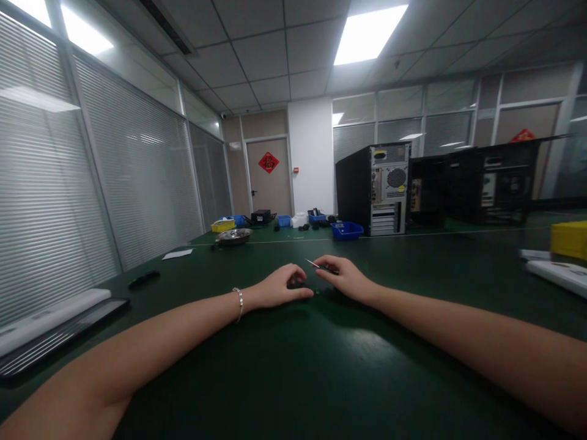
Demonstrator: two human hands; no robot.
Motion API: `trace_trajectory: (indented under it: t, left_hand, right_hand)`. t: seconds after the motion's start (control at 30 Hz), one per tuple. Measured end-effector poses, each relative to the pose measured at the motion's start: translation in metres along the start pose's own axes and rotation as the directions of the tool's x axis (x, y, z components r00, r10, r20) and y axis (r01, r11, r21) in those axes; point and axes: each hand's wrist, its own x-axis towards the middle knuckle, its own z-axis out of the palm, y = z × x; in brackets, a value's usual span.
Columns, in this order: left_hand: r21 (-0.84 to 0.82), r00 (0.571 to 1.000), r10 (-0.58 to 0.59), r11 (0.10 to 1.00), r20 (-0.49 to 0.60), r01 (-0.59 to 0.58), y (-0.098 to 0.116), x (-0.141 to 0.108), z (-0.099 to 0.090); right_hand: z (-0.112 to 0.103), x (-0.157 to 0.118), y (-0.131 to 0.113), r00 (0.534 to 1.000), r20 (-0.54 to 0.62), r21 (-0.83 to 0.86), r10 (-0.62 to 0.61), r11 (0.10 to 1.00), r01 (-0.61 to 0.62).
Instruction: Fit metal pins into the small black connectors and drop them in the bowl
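Observation:
My left hand [279, 287], with a bracelet [239, 302] at the wrist, rests low over the green tabletop [257, 379]. Its fingers curl around a small dark object [297, 283], mostly hidden and too dark to name; the thumb points right. Just across from it, my right hand [343, 276] is closed on a slim tool [312, 263] with a thin shiny metal tip and a dark handle. The tip points left, above the gap between both hands. Whether it is a screwdriver or tweezers cannot be made out. A tiny glinting piece [317, 291] lies between the hands.
A computer tower [389, 189] stands back right, beside an opened computer case [498, 186]. A blue bin [347, 230], a round metal dish [233, 237] and a yellow tray [223, 226] sit farther back. At left are a dark strip [143, 279] and a flat panel [64, 336]; a yellow box [568, 239] is right.

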Motion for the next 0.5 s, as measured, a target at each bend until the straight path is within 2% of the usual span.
trace_trajectory:
  t: [0.1, 0.23, 0.33, 0.5]
  left_hand:
    - [0.036, 0.999, -0.026, 0.999, 0.03, 0.025, 0.002, 0.001, 0.0]
    - [0.026, 0.998, -0.04, 0.999, 0.056, 0.039, -0.003, 0.002, -0.002]
    - [-0.059, 0.997, -0.052, 0.997, 0.063, 0.055, -0.007, 0.003, -0.003]
    - [-0.178, 0.998, -0.041, 0.983, 0.055, 0.05, -0.009, 0.004, -0.004]
  right_hand:
    - [-0.003, 0.002, 0.002, 0.996, 0.055, -0.042, 0.066, 0.997, -0.064]
    - [-0.011, 0.007, 0.001, 0.95, 0.26, -0.07, 0.174, 0.984, -0.162]
    - [-0.015, 0.009, -0.004, 0.926, 0.346, -0.107, 0.154, 0.987, -0.124]
    - [-0.015, 0.008, -0.006, 0.916, 0.386, -0.118, 0.113, 0.99, -0.073]
